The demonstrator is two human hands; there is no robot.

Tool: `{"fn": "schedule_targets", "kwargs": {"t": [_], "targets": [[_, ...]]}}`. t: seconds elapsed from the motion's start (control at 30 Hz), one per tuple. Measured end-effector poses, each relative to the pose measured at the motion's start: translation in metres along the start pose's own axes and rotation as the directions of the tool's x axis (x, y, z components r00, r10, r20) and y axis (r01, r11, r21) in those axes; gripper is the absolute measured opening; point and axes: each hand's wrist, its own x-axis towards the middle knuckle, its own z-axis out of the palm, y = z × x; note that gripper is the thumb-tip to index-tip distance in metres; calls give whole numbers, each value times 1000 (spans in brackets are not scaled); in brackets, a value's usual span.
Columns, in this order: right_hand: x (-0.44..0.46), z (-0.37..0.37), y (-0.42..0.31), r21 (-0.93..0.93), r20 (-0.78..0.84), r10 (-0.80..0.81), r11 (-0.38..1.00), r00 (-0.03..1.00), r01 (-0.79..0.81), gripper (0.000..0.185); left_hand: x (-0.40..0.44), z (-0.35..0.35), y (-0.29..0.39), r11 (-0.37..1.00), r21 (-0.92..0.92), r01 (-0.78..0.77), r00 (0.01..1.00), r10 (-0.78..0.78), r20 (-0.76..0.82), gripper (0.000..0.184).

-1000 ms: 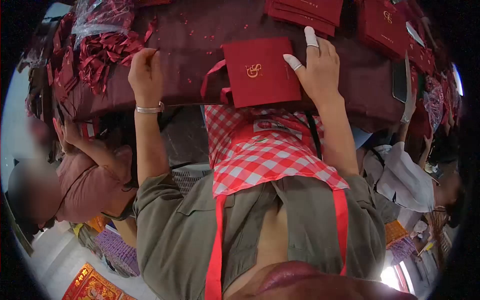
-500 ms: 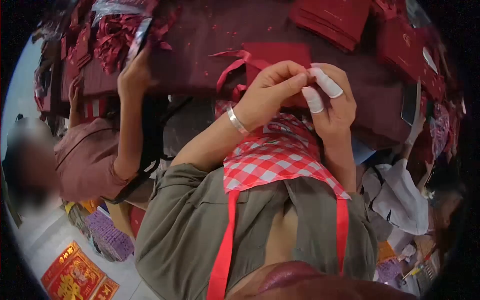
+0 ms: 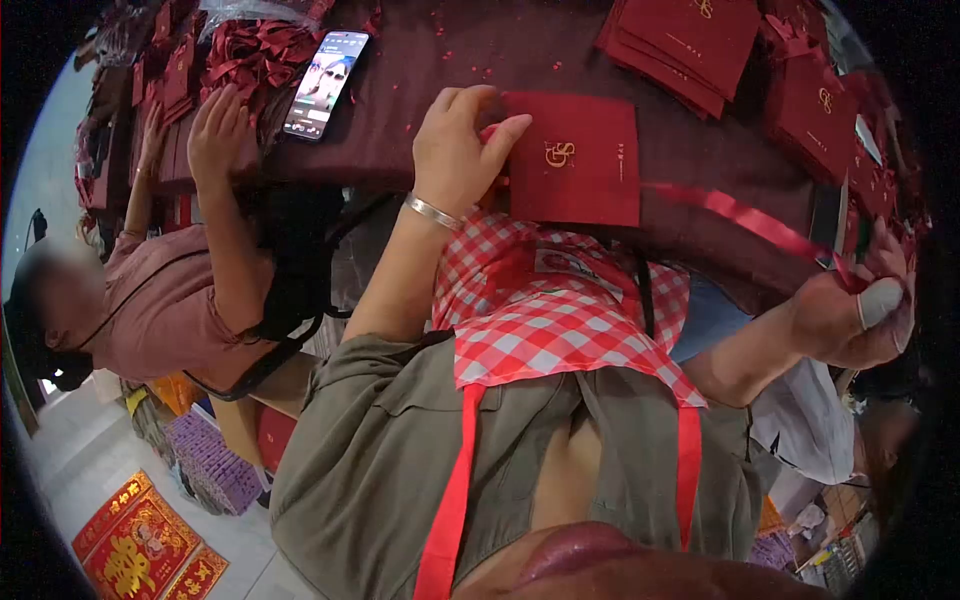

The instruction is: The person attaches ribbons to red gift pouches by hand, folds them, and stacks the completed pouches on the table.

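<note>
Card (image 3: 585, 185) flat on table (image 3: 715, 150), L hand (image 3: 460, 145) at its left edge, thumb apart from fingers; R hand (image 3: 850, 315), blurred far right, prob. clamped on ribbon (image 3: 740, 213). Tip: steady card w/ L, draw ribbon straight, no twists.

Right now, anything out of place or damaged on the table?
Small red scraps are scattered on the tablecloth beyond the card; they look like litter. A lit phone lies by the ribbon pile, odd among work materials. No damage that I can see.
</note>
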Motion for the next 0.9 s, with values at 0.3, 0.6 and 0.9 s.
{"fn": "schedule_targets", "kwargs": {"t": [0.3,0.6,0.9], "targets": [[-117,111,0,-57,640,255,957,725,-286,12,5,23,-15,999,-20,45,994,-42,104,41],[-139,128,8,-90,628,310,940,714,-329,11,11,19,-12,998,3,56,992,-56,113,38],[-137,126,5,-92,645,303,942,701,-323,13,-14,17,11,969,219,-114,993,105,52,45]]}}
